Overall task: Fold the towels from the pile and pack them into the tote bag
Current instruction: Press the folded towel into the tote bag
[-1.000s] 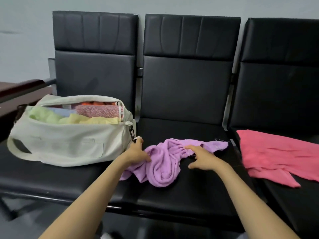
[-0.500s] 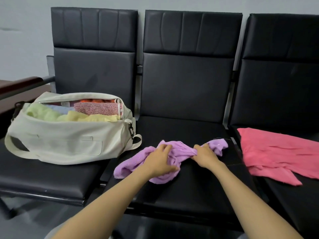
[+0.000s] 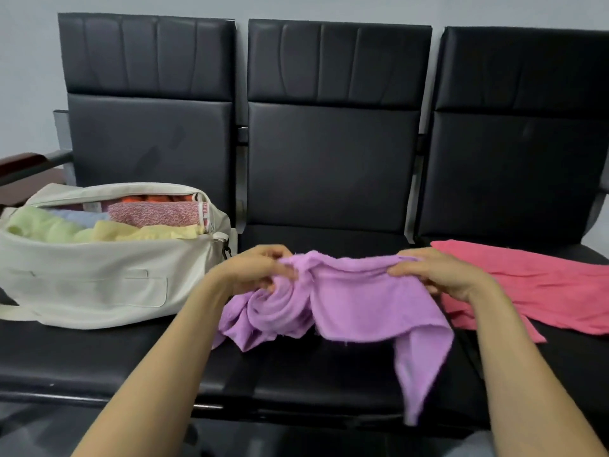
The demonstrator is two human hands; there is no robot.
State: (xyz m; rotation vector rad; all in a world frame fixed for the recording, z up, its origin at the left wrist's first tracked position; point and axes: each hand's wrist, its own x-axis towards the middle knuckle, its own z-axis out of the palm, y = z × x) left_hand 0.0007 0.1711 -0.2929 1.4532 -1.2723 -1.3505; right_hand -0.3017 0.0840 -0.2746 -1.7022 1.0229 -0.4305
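My left hand [image 3: 255, 270] and right hand [image 3: 438, 272] each pinch the purple towel [image 3: 362, 308] by its top edge, presumably to spread it for folding.

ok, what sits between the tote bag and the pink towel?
Head view: the purple towel, gripped at its top edge by the left hand and right hand, over the middle seat.

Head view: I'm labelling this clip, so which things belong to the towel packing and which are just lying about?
Part of the job:
purple towel, gripped by the left hand and right hand
pink towel, lying unfolded
cream tote bag, open, with packed towels inside

Just there:
black bench seats
wooden armrest, far left
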